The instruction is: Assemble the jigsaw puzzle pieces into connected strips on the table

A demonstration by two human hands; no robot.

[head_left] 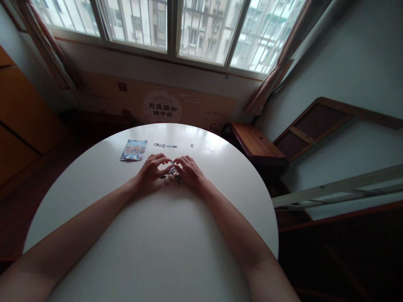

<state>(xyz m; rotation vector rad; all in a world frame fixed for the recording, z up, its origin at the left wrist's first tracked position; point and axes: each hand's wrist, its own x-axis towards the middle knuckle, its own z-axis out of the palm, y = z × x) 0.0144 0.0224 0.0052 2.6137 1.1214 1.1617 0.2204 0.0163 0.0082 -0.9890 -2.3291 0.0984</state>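
My left hand (pixel 154 167) and my right hand (pixel 190 170) meet over the white round table, fingertips almost touching. Between them is a small dark jigsaw piece (pixel 173 162), pinched at the fingertips; whether it is one piece or two joined is too small to tell. Just below the fingers lies a loose pile of jigsaw pieces (pixel 175 179), partly hidden by my hands. Beyond my hands, a row of dark pieces (pixel 165 145) runs across the table. Apart from it, to the right, sits a small group of pieces (pixel 192 145).
A colourful printed packet (pixel 134 150) lies flat on the white table (pixel 151 251), left of the row. Behind the table's right edge stands a wooden bench (pixel 260 140). Barred windows (pixel 208 31) and a printed banner (pixel 195 107) line the far wall.
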